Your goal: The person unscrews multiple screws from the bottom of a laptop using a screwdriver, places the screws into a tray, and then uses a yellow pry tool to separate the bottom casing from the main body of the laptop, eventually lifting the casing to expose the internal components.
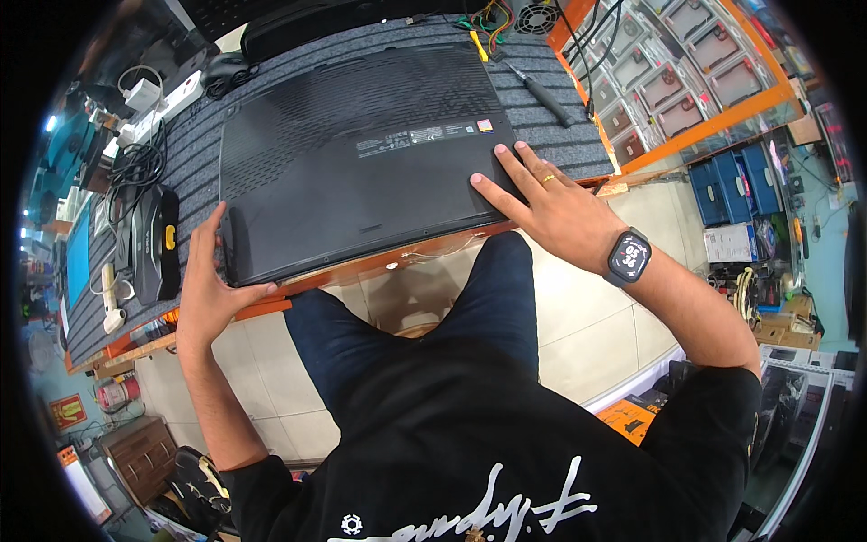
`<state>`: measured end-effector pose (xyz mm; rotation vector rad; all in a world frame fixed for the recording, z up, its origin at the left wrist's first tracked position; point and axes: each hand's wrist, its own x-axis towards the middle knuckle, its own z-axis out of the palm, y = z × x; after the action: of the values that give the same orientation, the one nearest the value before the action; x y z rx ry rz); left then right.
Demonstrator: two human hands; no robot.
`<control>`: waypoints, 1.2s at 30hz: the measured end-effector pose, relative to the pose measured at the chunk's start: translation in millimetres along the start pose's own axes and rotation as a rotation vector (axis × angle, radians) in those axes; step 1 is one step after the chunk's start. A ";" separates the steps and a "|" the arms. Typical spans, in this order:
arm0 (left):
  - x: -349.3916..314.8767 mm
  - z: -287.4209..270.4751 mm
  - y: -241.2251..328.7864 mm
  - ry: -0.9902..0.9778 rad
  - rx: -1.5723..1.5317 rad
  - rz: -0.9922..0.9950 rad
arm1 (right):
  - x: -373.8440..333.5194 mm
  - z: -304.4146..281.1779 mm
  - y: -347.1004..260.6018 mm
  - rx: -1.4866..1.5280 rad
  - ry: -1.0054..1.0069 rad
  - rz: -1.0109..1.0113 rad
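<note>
A black laptop lies upside down on the striped grey mat, its vented bottom cover and small labels facing up. My left hand is at its near left corner, thumb along the front edge and fingers up the left side, spread apart. On the near right part of the cover rests my right hand, fingers outstretched and flat, with a ring and a smartwatch on that arm. A screwdriver with a dark handle lies beyond the laptop's right side, apart from both hands.
Left of the laptop stand a black device with a yellow button, coiled black cables and a white power strip. Colourful wires and a small fan sit at the back. An orange-framed display case borders the right.
</note>
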<state>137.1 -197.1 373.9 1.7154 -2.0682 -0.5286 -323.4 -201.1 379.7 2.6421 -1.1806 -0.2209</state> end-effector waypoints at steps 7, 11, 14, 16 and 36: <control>-0.5 -0.3 1.1 0.004 0.005 0.000 | 5.4 -10.1 1.3 -0.073 -0.062 -0.048; -0.5 -1.9 1.9 -0.006 0.017 -0.012 | 5.3 -13.7 -0.9 -0.080 -0.027 -0.049; -0.2 -1.5 3.1 0.015 0.019 0.026 | 2.9 -6.8 -0.7 -0.029 0.019 -0.045; -0.2 -0.3 2.5 0.028 0.024 0.055 | 1.5 -1.8 0.3 0.010 0.041 -0.041; -4.8 0.6 0.1 0.024 -0.007 0.006 | -2.9 1.1 16.1 0.655 0.123 0.166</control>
<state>137.6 -192.4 373.1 1.7028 -2.0518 -0.5105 -337.0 -209.5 383.2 2.9931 -1.6361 0.4261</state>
